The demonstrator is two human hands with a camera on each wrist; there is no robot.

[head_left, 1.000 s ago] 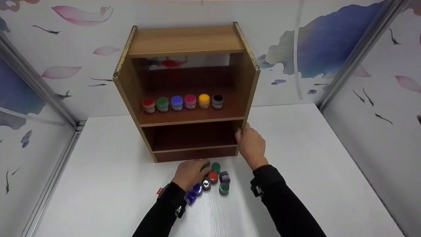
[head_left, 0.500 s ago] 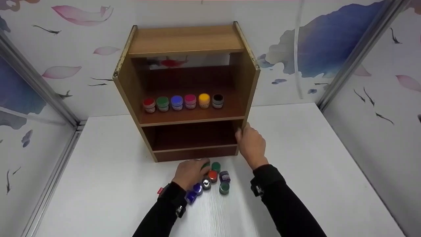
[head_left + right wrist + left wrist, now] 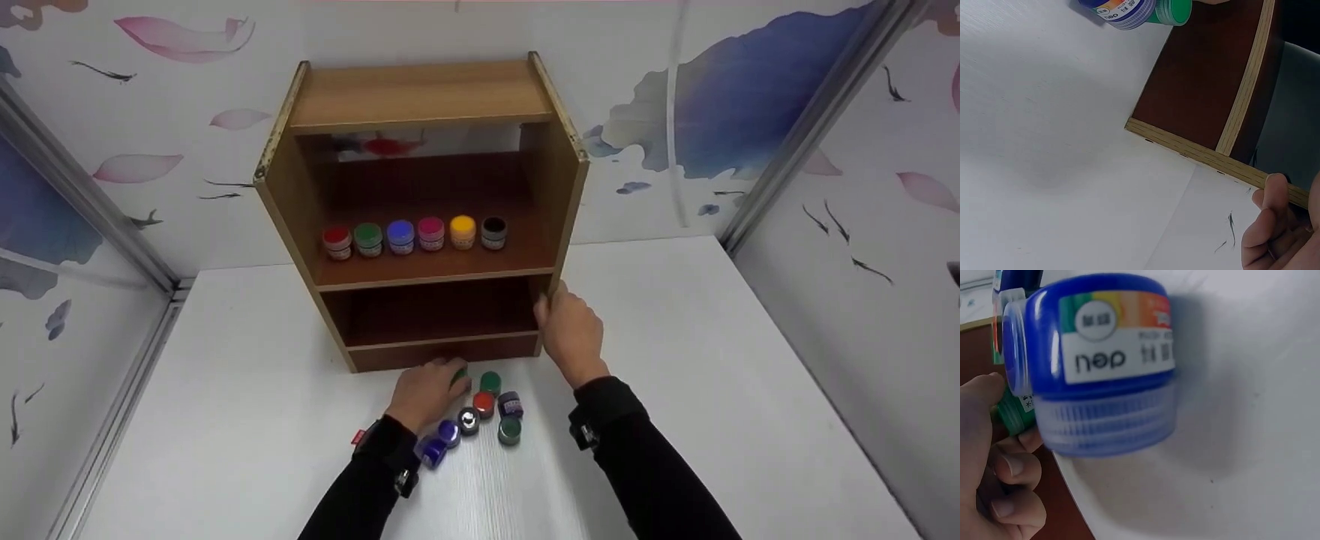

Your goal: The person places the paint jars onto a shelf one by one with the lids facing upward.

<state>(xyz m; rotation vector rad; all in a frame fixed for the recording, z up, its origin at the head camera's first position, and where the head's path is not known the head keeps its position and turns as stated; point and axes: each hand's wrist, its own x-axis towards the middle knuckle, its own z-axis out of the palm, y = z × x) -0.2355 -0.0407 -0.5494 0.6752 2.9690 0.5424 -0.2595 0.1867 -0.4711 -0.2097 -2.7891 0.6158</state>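
Observation:
In the head view my left hand (image 3: 426,391) pinches a small green paint jar (image 3: 460,375) just in front of the wooden shelf unit's (image 3: 442,349) base. The left wrist view shows that green jar (image 3: 1016,414) between thumb and fingers, partly hidden by a large close-up blue paint jar (image 3: 1106,363). Around the right side panel's front edge my right hand (image 3: 573,330) grips the unit, the thumb on the inner side. Near my left hand lie a second green jar (image 3: 490,382), an orange-red jar (image 3: 484,405) and a dark purple jar (image 3: 511,405).
More loose jars include a dark green one (image 3: 509,430), a grey-black one (image 3: 469,421) and blue ones (image 3: 432,452). Several jars stand in a row on the middle shelf (image 3: 442,271), from a red one (image 3: 337,243) to a black one (image 3: 493,233). Patterned walls surround the white table (image 3: 675,360).
My left hand has shifted slightly left with the green jar, widening the gap to the second green jar. The right hand keeps its grip on the side panel.

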